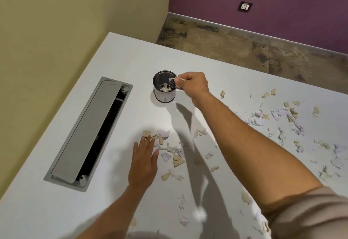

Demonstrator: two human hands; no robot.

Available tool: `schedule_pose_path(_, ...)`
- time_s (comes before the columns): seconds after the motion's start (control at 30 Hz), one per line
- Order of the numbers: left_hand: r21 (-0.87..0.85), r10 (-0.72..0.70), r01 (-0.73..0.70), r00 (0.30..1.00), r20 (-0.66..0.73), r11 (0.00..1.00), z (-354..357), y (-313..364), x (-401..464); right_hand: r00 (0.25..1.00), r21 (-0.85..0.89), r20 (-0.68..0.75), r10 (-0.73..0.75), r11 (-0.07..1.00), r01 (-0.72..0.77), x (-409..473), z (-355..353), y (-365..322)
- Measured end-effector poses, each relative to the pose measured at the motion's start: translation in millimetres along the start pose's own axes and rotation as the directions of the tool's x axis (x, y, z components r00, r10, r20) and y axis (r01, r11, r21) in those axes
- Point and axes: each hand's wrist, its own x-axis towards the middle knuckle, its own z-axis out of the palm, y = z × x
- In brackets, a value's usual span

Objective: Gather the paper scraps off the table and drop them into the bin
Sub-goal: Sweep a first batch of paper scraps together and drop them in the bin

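Right hand (194, 85) over the bin's (165, 90) rim, pinching a scrap (172, 79). Left hand (144, 163) flat, fingers spread, pressing scraps (169, 150) nearer than the bin.

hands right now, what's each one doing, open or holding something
Left hand: open, flat on the table beside paper scraps.
Right hand: pinching a scrap over the bin.

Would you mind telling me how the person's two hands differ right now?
The right hand is raised at the rim of the mesh bin, while the left hand lies low on the table. The right hand pinches a paper scrap in curled fingers; the left hand's fingers are straight, touching loose scraps. Both are bare.
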Motion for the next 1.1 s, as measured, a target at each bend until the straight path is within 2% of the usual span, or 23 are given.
schedule_pose_path(0.17,0.003,0.008,-0.008,1.000,-0.014,1.000,3,-2,0,0.994,-0.207,0.091,-0.062,0.975,0.080,10,15,-19)
schedule_pose_path(0.3,-0.004,0.030,-0.030,0.999,-0.024,1.000,5,-4,0,0.986,-0.250,0.133,-0.100,0.959,0.132,12,19,-23)
schedule_pose_path(0.43,-0.029,0.068,-0.069,0.997,-0.031,0.997,3,-4,0,0.984,-0.201,0.089,-0.154,0.965,0.169,9,10,-19)
schedule_pose_path(0.57,-0.191,0.046,-0.055,0.997,-0.055,0.980,-5,1,-1,0.988,-0.052,-0.048,-0.149,0.988,0.146,-6,-8,1)
schedule_pose_path(0.63,-0.293,0.017,-0.037,0.998,-0.068,0.955,-10,3,-2,0.987,-0.091,-0.074,-0.142,0.987,0.135,-18,-17,19)
schedule_pose_path(0.73,-0.301,0.000,-0.046,0.989,-0.149,0.953,-18,4,0,0.987,-0.249,-0.035,-0.160,0.957,0.146,-39,-29,56)
schedule_pose_path(0.8,-0.287,0.003,-0.061,0.980,-0.199,0.956,-24,6,5,0.983,-0.375,0.016,-0.183,0.910,0.176,-54,-35,83)
schedule_pose_path(0.9,-0.160,0.042,-0.077,0.977,-0.210,0.984,-26,3,17,0.967,-0.530,0.130,-0.218,0.809,0.254,-74,-40,121)
schedule_pose_path(0.97,-0.084,0.003,-0.012,0.994,-0.113,0.996,-23,0,24,0.945,-0.629,0.266,-0.191,0.708,0.321,-85,-38,140)
schedule_pose_path(1.03,-0.010,-0.032,0.032,0.999,0.032,0.999,-18,0,27,0.911,-0.741,0.373,-0.177,0.534,0.407,-95,-33,153)
schedule_pose_path(1.1,0.045,0.025,-0.032,0.987,0.157,0.998,-12,2,25,0.872,-0.766,0.439,-0.216,0.417,0.489,-107,-27,163)
